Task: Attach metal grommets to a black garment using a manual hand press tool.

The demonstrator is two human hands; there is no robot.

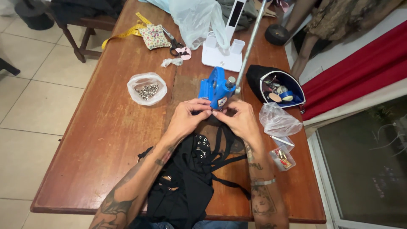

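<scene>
- The left hand (186, 118) and the right hand (239, 120) meet fingertip to fingertip at the base of a blue hand press (216, 88); both pinch the edge of a black garment (190, 174), thumbs and forefingers closed on the cloth.
- The pinched edge sits just under the head of the press; what lies between the fingertips is too small to tell.
- The garment trails back from the hands toward the person, its thin straps spread over the wood, and a row of metal eyelets (202, 145) shows on it just behind the left wrist.
- The right forearm wears a metal bangle (263, 182).
- The press stands upright on the wooden table (106, 140), with a long metal lever (251, 42) rising from it up and to the right.
- Left of the press, well apart from the hands, lies an open plastic bag of silver eyelets (147, 89).
- Right of the press lies an open black pouch with a blue lining (277, 89) holding small parts; just in front of it lies a crumpled clear bag (277, 121), and nearer the table edge a small clear plastic box (283, 157).
- At the far end are a white desk lamp base (222, 55), scissors (174, 44), a floral pincushion (155, 36) and a yellow tape measure (127, 33).
</scene>
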